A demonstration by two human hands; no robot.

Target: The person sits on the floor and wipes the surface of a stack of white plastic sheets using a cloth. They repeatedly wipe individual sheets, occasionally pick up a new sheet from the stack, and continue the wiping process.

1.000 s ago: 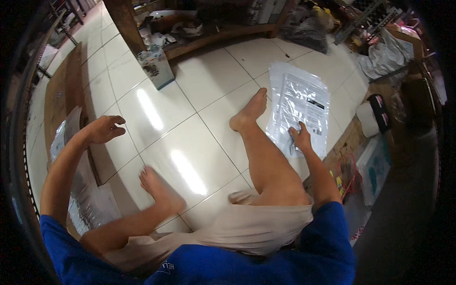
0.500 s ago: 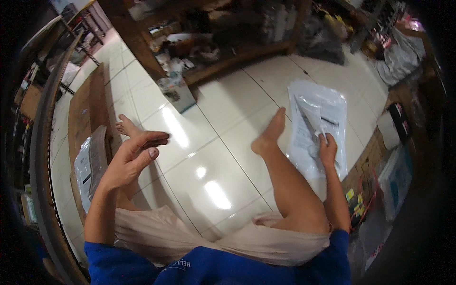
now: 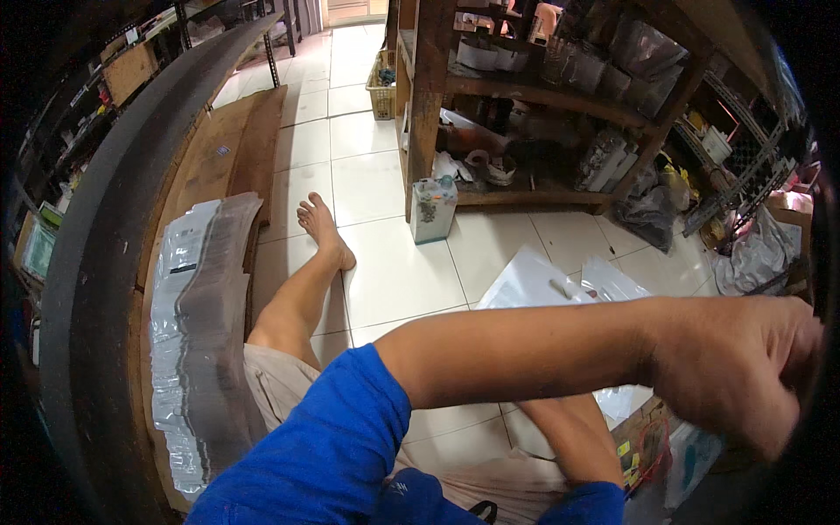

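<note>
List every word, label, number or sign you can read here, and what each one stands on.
No text can be read clearly.
Blue shirt: white print, creased and too small.
Stacked plastic packages: dark bar; any print too small.
Wooden plank: small blue mark, illegible.
Yellow tags: any print too small.

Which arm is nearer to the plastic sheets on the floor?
Right, apparently: the right arm reaches low toward the plastic sheets, hand hidden; the left arm, higher, crosses before them.

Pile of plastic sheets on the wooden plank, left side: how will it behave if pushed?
The pile of plastic sheets is likely slippery, given its glossy shine. Probably floppy: edges look wavy. It may slide apart rather than move as one, since layers lie staggered.
</note>
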